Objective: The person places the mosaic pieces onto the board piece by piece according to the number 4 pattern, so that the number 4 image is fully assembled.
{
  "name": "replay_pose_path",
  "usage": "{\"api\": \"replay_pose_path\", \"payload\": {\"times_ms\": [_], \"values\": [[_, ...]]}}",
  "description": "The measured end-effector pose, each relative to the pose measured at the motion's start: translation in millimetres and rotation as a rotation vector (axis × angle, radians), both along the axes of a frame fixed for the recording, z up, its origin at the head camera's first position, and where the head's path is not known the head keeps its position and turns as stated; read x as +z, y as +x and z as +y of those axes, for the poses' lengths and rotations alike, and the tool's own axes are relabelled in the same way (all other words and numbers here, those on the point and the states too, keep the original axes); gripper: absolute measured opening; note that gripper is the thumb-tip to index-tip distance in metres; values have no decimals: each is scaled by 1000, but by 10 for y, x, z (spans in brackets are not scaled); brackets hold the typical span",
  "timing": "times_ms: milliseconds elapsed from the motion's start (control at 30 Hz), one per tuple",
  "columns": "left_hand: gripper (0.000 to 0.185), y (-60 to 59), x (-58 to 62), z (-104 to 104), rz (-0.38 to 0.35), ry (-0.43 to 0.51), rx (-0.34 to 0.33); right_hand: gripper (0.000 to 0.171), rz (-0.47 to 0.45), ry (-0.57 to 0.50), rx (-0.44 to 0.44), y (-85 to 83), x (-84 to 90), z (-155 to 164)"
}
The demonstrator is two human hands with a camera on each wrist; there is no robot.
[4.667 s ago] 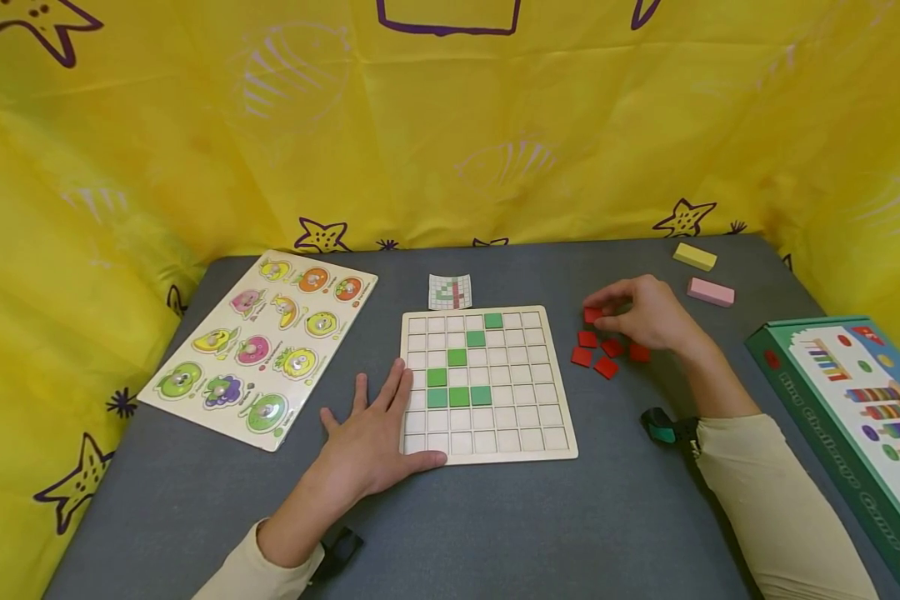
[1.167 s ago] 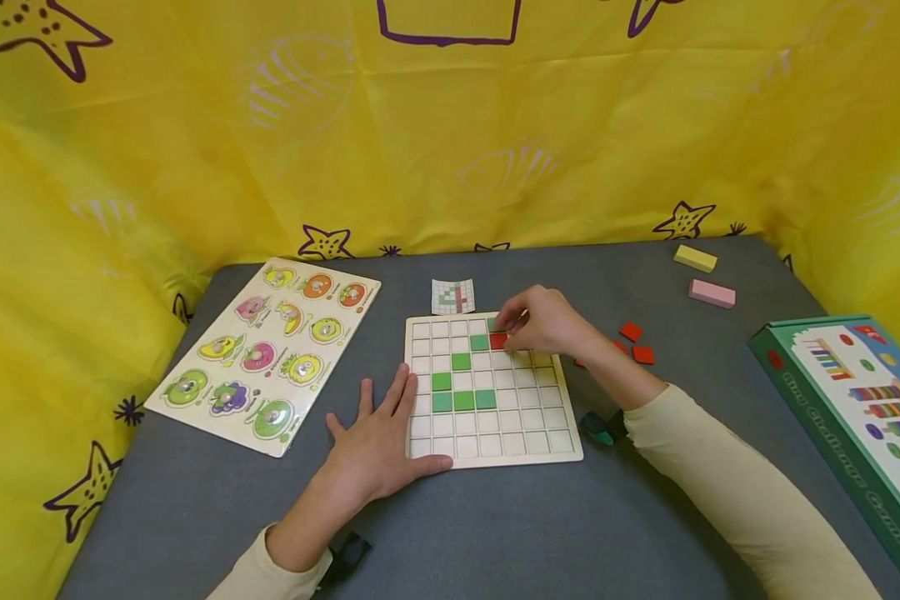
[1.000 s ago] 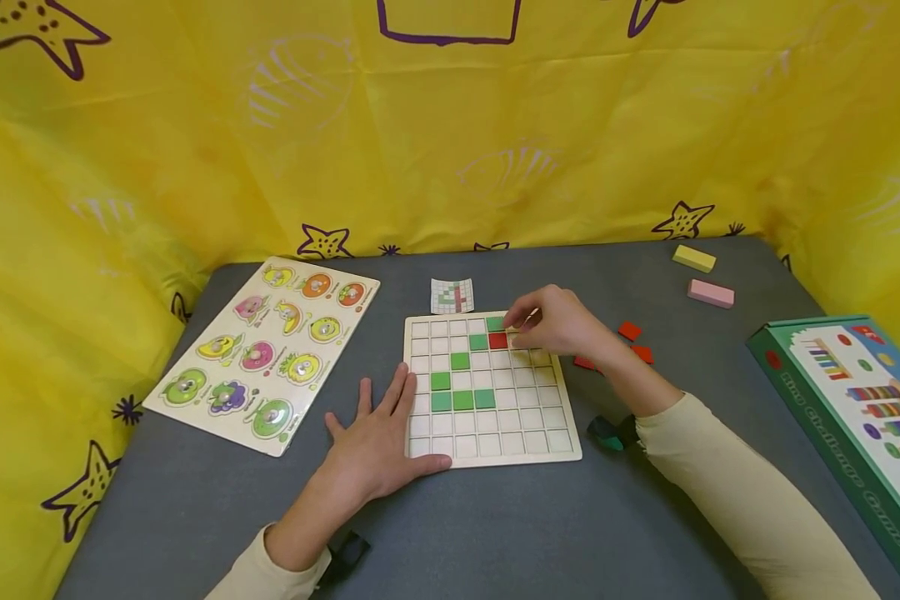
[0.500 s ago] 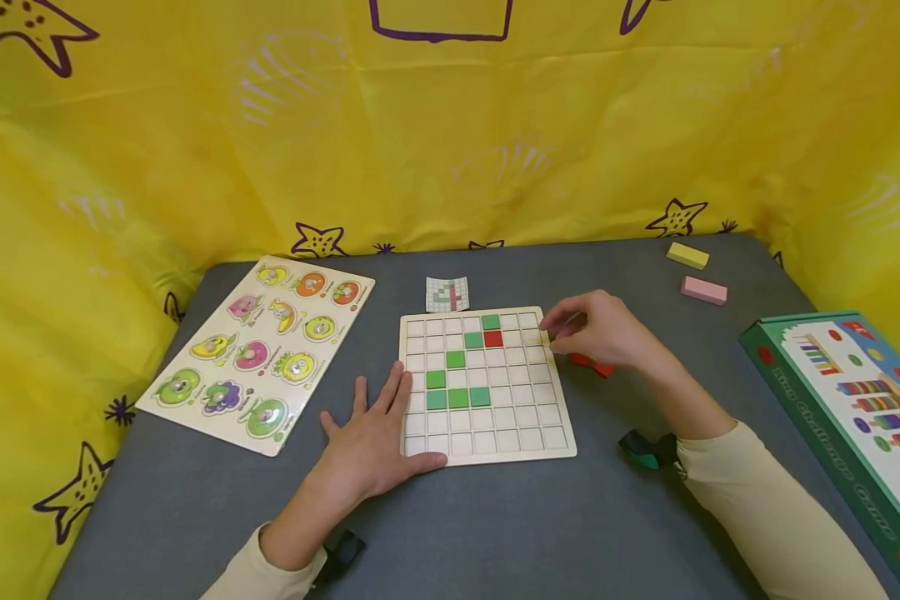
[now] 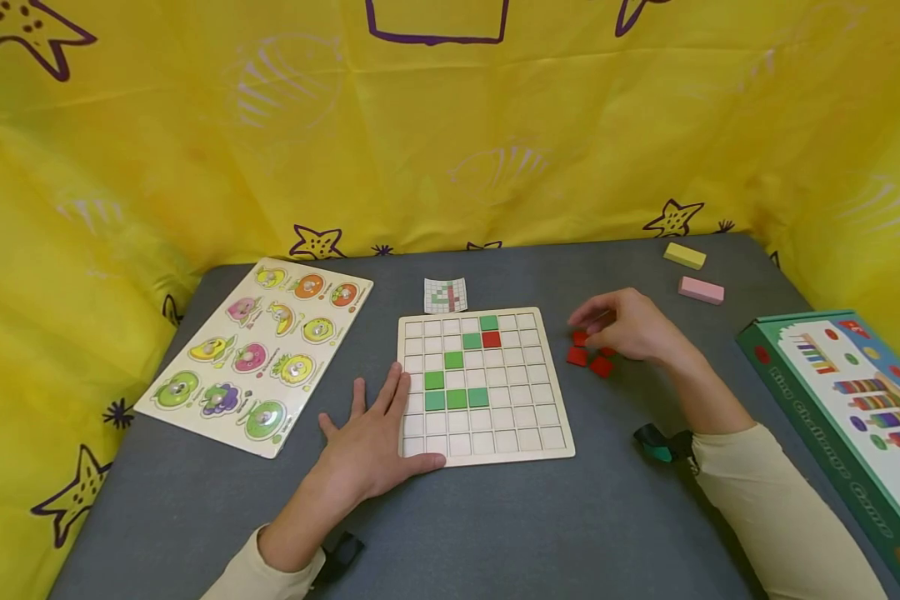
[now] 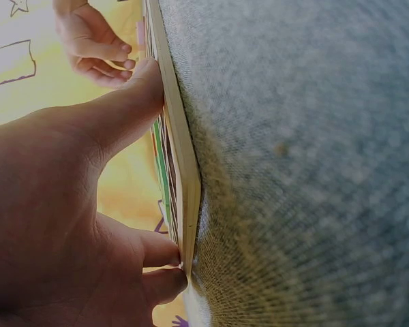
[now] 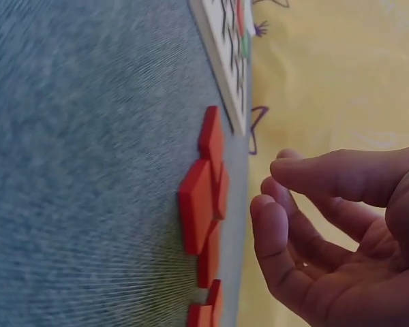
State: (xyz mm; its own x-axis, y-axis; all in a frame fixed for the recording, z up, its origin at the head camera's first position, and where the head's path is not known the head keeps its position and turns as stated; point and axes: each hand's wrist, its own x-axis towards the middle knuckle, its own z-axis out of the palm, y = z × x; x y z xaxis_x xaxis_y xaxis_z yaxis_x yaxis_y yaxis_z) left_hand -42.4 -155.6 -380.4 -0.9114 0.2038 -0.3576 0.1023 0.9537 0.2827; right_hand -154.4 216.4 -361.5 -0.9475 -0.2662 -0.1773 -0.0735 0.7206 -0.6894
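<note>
My left hand [image 5: 367, 446] lies spread at the lower left corner of a wooden grid board [image 5: 528, 417], thumb on its front edge and fingertips along its left side. In the left wrist view the thumb touches the board's rim [image 6: 185, 170]. Green square tiles [image 5: 457, 398] form a hook shape on the grid, and one red tile [image 5: 491, 339] sits among them. Right of the board my right hand [image 5: 630, 325] hovers over loose red tiles [image 5: 602, 366], partly covering them. The right wrist view shows its fingers loosely bent, apart from the tiles [image 7: 198, 204], holding nothing.
A small pattern card [image 5: 445, 296] lies behind the board. A fruit puzzle board [image 5: 270, 400] is on the left. Yellow [image 5: 685, 256] and pink blocks [image 5: 701, 290] stand at the back right, near a green game box [image 5: 817, 425]. A yellow curtain [image 5: 420, 150] surrounds the table.
My right hand took a red tile from the pile, set it on the grid below the top green tile, let go and moved back right over the pile. My left hand stayed.
</note>
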Motion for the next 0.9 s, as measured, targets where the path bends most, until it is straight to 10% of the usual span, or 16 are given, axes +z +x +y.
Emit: {"api": "replay_pose_path", "payload": {"times_ms": [900], "values": [[122, -6, -18, 3, -6, 1, 11, 32, 76, 125, 21, -107, -185, -5]]}}
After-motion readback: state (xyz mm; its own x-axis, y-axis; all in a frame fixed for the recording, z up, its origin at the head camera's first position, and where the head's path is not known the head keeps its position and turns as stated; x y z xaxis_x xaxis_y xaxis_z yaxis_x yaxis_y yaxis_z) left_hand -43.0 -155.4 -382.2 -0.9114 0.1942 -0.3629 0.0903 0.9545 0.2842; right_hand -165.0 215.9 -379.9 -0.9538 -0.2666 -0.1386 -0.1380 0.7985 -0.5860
